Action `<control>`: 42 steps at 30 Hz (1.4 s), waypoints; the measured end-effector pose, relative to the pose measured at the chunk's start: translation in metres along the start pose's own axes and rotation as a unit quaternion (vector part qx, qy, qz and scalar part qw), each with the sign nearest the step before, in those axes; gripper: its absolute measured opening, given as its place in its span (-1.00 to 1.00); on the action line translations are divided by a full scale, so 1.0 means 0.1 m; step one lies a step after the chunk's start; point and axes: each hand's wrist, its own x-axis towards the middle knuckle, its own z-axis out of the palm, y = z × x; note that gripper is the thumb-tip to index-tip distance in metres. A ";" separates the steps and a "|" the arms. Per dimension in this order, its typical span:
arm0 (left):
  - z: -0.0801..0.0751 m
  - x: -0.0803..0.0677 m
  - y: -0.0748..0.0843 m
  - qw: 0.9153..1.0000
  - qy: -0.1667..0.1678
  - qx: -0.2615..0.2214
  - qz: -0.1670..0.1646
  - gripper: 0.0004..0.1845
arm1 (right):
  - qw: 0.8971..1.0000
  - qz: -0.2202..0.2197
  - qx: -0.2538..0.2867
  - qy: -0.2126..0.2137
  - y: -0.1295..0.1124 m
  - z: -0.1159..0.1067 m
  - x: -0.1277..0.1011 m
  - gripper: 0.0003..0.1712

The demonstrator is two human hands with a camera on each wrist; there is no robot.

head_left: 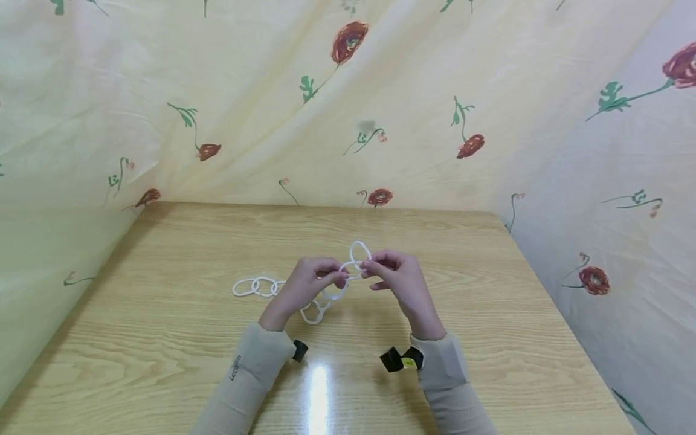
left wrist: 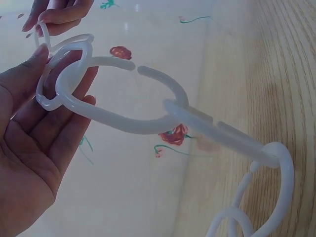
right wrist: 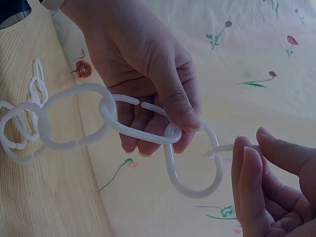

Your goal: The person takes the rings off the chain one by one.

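A chain of white plastic C-shaped links (head_left: 326, 299) hangs between both hands above a wooden table (head_left: 489, 338). My left hand (head_left: 339, 277) pinches a link near the chain's upper end between thumb and fingers, seen close in the left wrist view (left wrist: 64, 69) and from the other side (right wrist: 165, 131). My right hand (head_left: 367, 272) pinches the open end of the last link (right wrist: 195, 187), which is hooked through the one the left hand holds; its fingertips (right wrist: 242, 148) close on that tip. The rest of the chain (head_left: 255, 287) trails down onto the table to the left.
A cream cloth with red flowers (head_left: 348, 109) hangs behind the table and down both sides, close to its edges. A glare patch (head_left: 318, 386) lies on the tabletop between my sleeves.
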 end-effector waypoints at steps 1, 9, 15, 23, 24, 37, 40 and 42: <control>0.00 0.00 0.00 1.000 0.000 0.000 0.001 -0.86 | 1.000 0.000 0.001 0.001 0.00 0.00 0.00 -0.81; 0.00 0.00 0.01 1.000 -0.003 0.007 -0.002 -0.87 | 1.000 0.005 0.011 0.004 -0.01 -0.01 0.00 -0.80; -0.01 0.00 0.00 1.000 -0.006 0.006 -0.005 -0.85 | 1.000 0.003 0.012 0.008 -0.01 -0.02 0.00 -0.80; -0.02 -0.01 -0.01 1.000 -0.001 0.002 -0.011 -0.84 | 1.000 0.010 0.017 0.019 -0.01 -0.02 0.01 -0.78; -0.02 -0.01 0.00 1.000 0.000 0.002 -0.013 -0.84 | 1.000 0.010 0.018 0.021 -0.02 -0.02 0.01 -0.77; -0.04 -0.02 0.01 1.000 0.008 -0.002 -0.023 -0.85 | 0.999 0.016 0.004 0.049 -0.02 -0.06 0.01 -0.75; -0.04 -0.02 0.01 1.000 0.009 -0.003 -0.020 -0.85 | 0.998 0.017 -0.004 0.055 -0.01 -0.08 0.01 -0.72; -0.04 -0.02 0.01 1.000 0.010 -0.003 -0.018 -0.85 | 0.998 0.016 -0.006 0.057 -0.01 -0.09 0.01 -0.70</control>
